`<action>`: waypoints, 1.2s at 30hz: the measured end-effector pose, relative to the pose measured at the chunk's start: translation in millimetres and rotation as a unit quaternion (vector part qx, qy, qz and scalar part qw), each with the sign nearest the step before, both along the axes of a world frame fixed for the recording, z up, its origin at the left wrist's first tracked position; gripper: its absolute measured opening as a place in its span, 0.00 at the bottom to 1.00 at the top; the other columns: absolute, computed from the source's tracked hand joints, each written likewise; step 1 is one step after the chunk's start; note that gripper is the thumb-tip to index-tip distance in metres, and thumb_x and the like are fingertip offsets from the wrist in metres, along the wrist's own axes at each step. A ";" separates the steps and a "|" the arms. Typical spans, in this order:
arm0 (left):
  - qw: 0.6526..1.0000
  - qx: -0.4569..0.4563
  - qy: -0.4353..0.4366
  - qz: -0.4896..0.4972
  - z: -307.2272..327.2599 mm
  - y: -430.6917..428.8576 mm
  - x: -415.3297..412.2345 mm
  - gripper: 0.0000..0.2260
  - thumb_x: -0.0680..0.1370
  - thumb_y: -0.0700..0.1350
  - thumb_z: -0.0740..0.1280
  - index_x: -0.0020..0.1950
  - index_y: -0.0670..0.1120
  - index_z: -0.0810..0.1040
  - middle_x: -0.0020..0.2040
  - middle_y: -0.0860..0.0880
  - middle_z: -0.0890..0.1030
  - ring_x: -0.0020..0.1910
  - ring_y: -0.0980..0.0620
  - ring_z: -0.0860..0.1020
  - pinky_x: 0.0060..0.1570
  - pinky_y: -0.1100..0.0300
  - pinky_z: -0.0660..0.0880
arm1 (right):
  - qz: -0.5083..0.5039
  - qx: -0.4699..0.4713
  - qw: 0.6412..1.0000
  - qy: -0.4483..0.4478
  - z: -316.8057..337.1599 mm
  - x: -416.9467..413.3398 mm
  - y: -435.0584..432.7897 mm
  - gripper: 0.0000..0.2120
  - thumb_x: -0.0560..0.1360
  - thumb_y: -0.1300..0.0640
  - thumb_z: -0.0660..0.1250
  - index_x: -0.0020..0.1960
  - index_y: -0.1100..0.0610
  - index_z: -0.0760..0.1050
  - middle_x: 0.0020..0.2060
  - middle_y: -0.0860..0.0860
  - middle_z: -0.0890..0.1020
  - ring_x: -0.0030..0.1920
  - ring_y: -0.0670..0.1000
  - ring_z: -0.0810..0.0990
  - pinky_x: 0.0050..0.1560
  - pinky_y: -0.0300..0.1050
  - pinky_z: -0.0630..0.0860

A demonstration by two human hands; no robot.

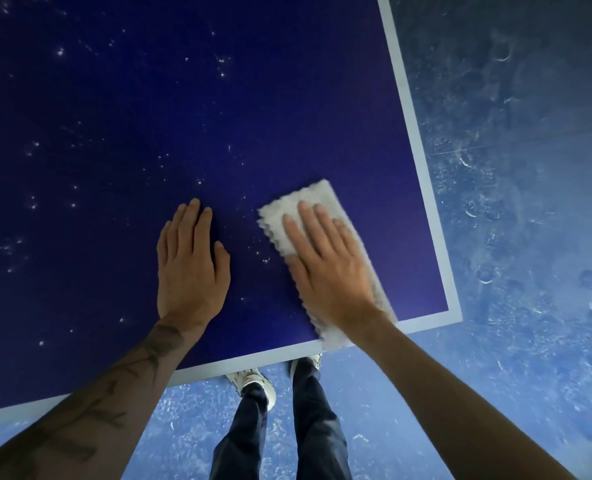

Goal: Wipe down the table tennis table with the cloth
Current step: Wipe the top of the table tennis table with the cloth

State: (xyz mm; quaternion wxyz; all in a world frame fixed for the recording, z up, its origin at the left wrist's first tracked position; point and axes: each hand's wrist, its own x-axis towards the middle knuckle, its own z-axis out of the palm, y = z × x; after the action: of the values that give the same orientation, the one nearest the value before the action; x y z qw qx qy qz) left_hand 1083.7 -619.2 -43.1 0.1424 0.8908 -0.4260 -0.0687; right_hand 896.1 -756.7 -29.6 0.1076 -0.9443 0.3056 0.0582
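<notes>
The dark blue table tennis table fills the upper left, edged by a pale border line, with its near right corner at the lower right. A folded white fluffy cloth lies flat near that corner. My right hand presses palm-down on the cloth, fingers straight and slightly apart; the cloth's near end reaches the table's front edge. My left hand rests flat on the bare table to the left of the cloth, holding nothing. White specks dot the table surface, mostly left and above the hands.
A mottled blue floor lies right of and below the table. My legs in dark trousers and light shoes stand against the table's front edge.
</notes>
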 end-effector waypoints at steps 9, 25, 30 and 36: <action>1.000 -0.008 -0.008 -0.002 -0.8 -0.3 -0.5 0.24 0.85 0.46 0.54 0.81 0.40 0.65 0.83 0.41 0.62 0.83 0.42 0.58 0.82 0.42 0.55 | -0.217 -0.039 0.975 -0.004 8.7 10.6 -60.1 0.30 0.88 0.44 0.39 0.88 0.53 0.43 0.87 0.56 0.47 0.86 0.57 0.45 0.85 0.59 0.47; 1.000 -0.023 0.003 -0.008 0.2 -0.5 -1.5 0.23 0.85 0.46 0.54 0.80 0.41 0.64 0.83 0.42 0.62 0.83 0.43 0.57 0.83 0.42 0.52 | -0.156 -0.050 0.986 0.007 3.9 -52.3 -14.0 0.30 0.89 0.44 0.39 0.88 0.53 0.47 0.87 0.55 0.49 0.87 0.55 0.47 0.86 0.57 0.46; 0.999 -0.032 -0.002 -0.011 -1.2 1.3 -1.5 0.23 0.85 0.45 0.55 0.79 0.41 0.65 0.82 0.42 0.63 0.83 0.42 0.58 0.83 0.42 0.53 | -0.168 -0.037 0.985 0.014 6.4 -110.8 -4.8 0.29 0.88 0.45 0.43 0.87 0.53 0.53 0.86 0.55 0.54 0.86 0.56 0.52 0.85 0.59 0.52; 1.000 -0.029 0.001 -0.006 -0.9 -0.5 -2.3 0.22 0.85 0.44 0.55 0.80 0.41 0.65 0.82 0.42 0.63 0.83 0.43 0.58 0.82 0.42 0.54 | -0.254 -0.037 0.966 0.010 8.5 -47.4 -9.8 0.31 0.88 0.44 0.39 0.87 0.55 0.42 0.86 0.58 0.45 0.86 0.58 0.44 0.85 0.60 0.48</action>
State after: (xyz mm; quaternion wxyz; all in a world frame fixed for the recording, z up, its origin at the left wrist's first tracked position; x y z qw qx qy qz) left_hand 1081.4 -619.7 -44.0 0.1681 0.8838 -0.4328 -0.0580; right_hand 848.7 -766.5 -21.2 0.0804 -0.8382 0.5387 0.0273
